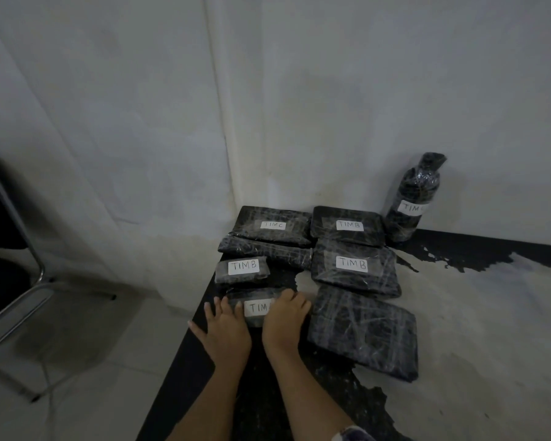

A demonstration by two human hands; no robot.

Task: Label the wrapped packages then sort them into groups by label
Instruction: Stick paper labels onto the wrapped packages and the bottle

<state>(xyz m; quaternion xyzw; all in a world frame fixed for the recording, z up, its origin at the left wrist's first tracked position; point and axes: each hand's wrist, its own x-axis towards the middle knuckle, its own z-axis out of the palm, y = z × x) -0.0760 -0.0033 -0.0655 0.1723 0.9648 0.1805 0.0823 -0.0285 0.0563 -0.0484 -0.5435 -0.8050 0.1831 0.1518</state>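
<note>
Several black plastic-wrapped packages lie on a worn black table [477, 313]. Nearest me is a small package [252, 297] with a white label reading "TIM", the last letter hidden. My left hand [223, 329] lies flat at its left end with fingers spread. My right hand [285, 316] covers its right end, fingers curved over it. Behind it lie a small "TIMB" package [240, 269], an unlabelled long package [268, 251], a "TIMC" package [272, 226] and two "TIMB" packages [347, 226] [353, 268]. A large package [363, 332] with no visible label lies to the right.
A wrapped bottle [414, 198] labelled "TIM" stands upright against the wall at the back right. The table's left edge runs right beside my left hand. A black metal-framed chair [10, 249] stands on the floor at the left. White walls meet in a corner behind the packages.
</note>
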